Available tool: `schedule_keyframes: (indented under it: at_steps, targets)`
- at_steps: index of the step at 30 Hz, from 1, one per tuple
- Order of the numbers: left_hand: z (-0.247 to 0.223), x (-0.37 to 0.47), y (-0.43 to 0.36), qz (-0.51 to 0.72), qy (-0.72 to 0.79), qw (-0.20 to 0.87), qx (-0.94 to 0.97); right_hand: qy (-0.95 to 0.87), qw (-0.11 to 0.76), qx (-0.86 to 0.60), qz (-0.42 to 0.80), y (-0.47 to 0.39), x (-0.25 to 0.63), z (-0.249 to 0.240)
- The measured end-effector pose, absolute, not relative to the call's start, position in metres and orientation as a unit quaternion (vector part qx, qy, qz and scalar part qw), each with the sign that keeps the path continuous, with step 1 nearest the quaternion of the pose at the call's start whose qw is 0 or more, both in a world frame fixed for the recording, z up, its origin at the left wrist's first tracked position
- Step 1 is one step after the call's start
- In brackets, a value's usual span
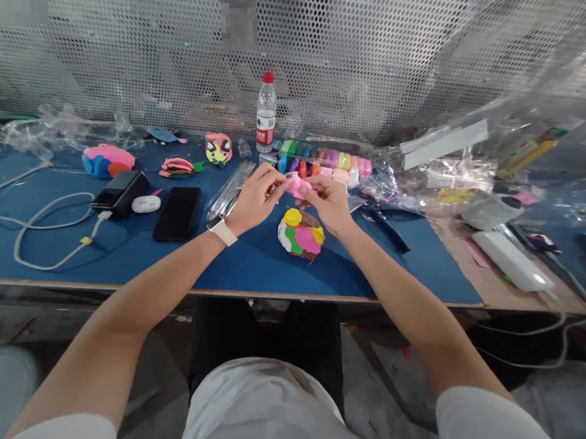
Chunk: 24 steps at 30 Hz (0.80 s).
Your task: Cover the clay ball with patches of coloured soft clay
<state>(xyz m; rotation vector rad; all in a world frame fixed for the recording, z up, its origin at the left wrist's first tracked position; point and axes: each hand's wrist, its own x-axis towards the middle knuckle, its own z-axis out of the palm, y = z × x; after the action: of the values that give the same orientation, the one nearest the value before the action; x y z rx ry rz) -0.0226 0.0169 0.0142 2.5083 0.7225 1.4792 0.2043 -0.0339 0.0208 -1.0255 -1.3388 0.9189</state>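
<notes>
Hands meet above the blue table point(256, 261): your left hand point(255, 198) and right hand point(327, 201) both pinch a soft pink clay piece point(297, 185). Squeeze unevenly and it could tear, or drop onto the multicoloured clay ball point(301, 232) just below.

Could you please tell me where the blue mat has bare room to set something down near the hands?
Bare blue mat lies along the near edge, between the black phone and the multicoloured clay ball, and right of that ball. It is crowded behind the hands, around the row of coloured clay blocks and crumpled clear plastic bags.
</notes>
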Motion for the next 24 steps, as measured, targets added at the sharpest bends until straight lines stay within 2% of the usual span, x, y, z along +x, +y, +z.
schedule_keyframes:
  at_steps: [6,12,19,24]
  targets:
    - [0.015,-0.02,0.024,0.525,0.232,0.188,0.797,-0.558,0.583,-0.436,0.398,-0.03,0.208,0.027]
    - [0.011,-0.024,0.039,0.549,0.236,0.26,0.758,-0.543,0.588,-0.445,0.402,-0.021,0.214,0.021]
    - [0.006,-0.024,0.043,0.547,0.22,0.443,0.675,-0.524,0.622,-0.417,0.405,-0.012,0.224,0.013]
    - [0.007,-0.025,0.04,0.548,0.232,0.469,0.652,-0.563,0.604,-0.386,0.411,-0.014,0.223,0.008]
